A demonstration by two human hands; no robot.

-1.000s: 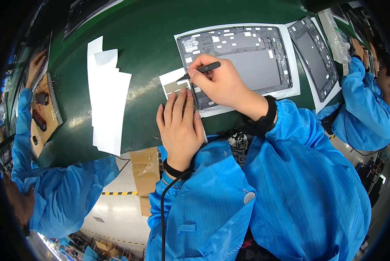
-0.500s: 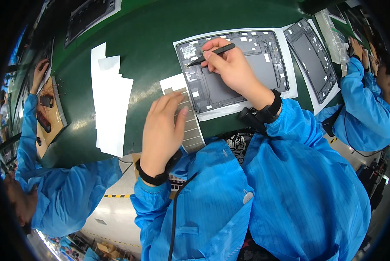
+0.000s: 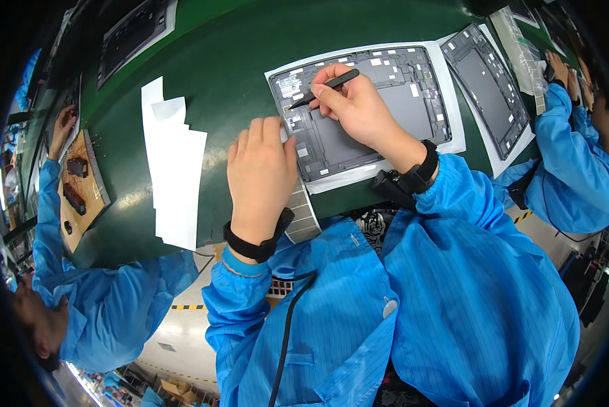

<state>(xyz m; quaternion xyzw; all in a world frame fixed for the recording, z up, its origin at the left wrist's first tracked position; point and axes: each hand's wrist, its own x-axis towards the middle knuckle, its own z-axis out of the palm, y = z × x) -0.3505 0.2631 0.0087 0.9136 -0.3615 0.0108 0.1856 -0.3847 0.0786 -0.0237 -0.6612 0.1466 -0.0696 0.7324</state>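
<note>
**Risk points: tweezer work on the open device shell**

The right hand (image 3: 358, 108) is closed in a pen grip on the black tweezers (image 3: 323, 88), whose tips point left and down onto the upper left corner of the grey device shell (image 3: 399, 112). The shell lies face-open on a white sheet (image 3: 453, 102), on the far side of the green bench (image 3: 236, 61). The left hand (image 3: 260, 176) lies flat, fingers together and gripping nothing, over the strip of small grey pads (image 3: 303, 214) at the near edge of the shell.

Probable faults (judged from this position):

- Tip slip. A steep tweezer angle could scratch the shell or lift a neighbouring white label.
- Shell creep. The left hand rests on the strip, not the shell, so a sideways push may slide the shell on its sheet.
- Strip smear. Palm pressure could crease or loosen the pads.
</note>
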